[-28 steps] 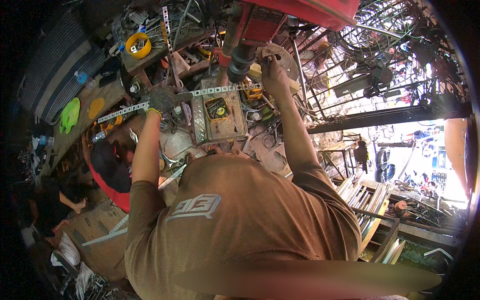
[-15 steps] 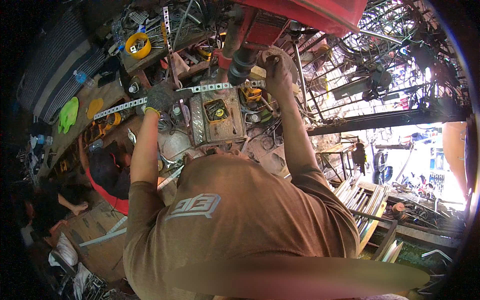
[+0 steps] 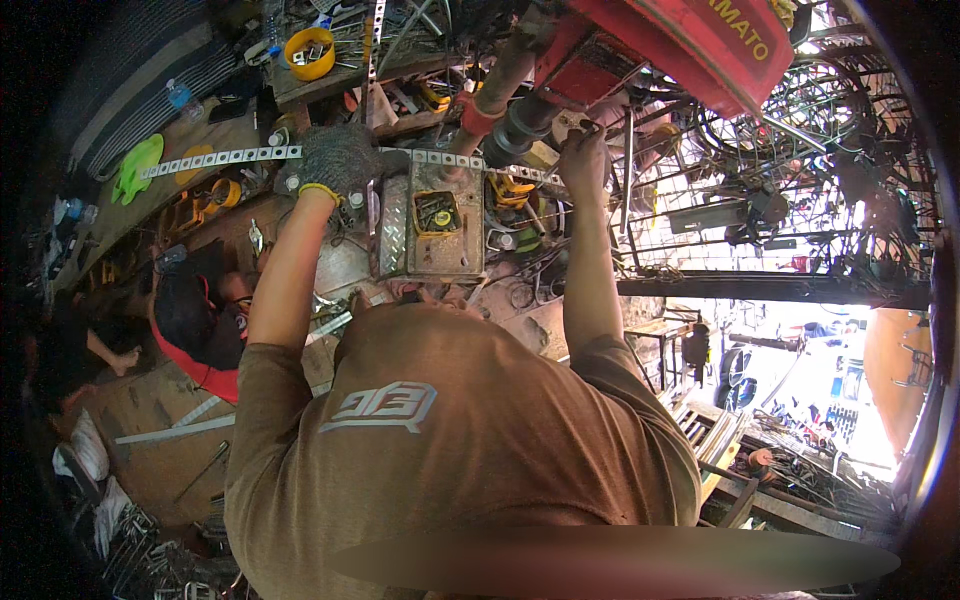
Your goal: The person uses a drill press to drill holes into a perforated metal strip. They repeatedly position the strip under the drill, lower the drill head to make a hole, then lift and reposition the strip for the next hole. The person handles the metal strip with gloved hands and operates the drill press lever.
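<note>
Across the upper middle of the frame, the long perforated grey metal strip (image 3: 420, 157) has risen slightly and is now level; the gloved left hand (image 3: 338, 160) stays clenched around it, while the bare right hand (image 3: 583, 160) pinches its other end beneath the red machine housing (image 3: 690, 45).

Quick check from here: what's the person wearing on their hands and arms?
The left hand wears a grey knit work glove with a yellow cuff band. The right hand is bare. Both forearms are bare; short brown T-shirt sleeves end above the elbows.
</note>
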Action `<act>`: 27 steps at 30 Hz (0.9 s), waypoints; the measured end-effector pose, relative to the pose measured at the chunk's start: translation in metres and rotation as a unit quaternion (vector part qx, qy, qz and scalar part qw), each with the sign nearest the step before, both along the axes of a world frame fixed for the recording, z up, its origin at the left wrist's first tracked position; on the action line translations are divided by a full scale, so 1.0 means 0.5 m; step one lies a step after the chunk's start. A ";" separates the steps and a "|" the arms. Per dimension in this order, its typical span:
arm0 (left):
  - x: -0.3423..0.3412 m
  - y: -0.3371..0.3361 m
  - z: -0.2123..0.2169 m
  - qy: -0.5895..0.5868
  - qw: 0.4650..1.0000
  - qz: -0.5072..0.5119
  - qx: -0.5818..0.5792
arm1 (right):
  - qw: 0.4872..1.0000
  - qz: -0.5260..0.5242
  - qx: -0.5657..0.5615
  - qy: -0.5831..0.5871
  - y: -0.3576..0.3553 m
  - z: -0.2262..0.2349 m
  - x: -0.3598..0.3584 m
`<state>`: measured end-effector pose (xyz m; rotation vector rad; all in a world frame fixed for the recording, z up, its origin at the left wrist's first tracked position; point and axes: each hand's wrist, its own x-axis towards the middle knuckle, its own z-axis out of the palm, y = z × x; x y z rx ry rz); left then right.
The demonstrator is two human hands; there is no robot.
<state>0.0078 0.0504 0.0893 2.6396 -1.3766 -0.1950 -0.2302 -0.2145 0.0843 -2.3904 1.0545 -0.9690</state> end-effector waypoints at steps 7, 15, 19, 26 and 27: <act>0.031 -0.006 -0.059 0.038 0.999 -0.031 0.018 | 0.993 0.024 -0.103 0.048 -0.027 0.026 0.028; 0.056 -0.045 -0.210 0.040 0.995 -0.027 -0.089 | 0.987 0.114 -0.063 0.091 -0.043 0.062 0.035; 0.064 -0.064 -0.215 0.079 0.993 -0.033 -0.076 | 0.987 0.080 -0.004 0.139 -0.024 0.090 0.033; 0.101 -0.102 -0.191 0.040 0.995 -0.050 -0.073 | 0.991 0.100 -0.046 0.073 0.010 0.104 0.017; 0.106 -0.101 -0.186 0.005 0.994 -0.065 -0.085 | 0.992 0.086 -0.032 0.084 0.010 0.102 0.015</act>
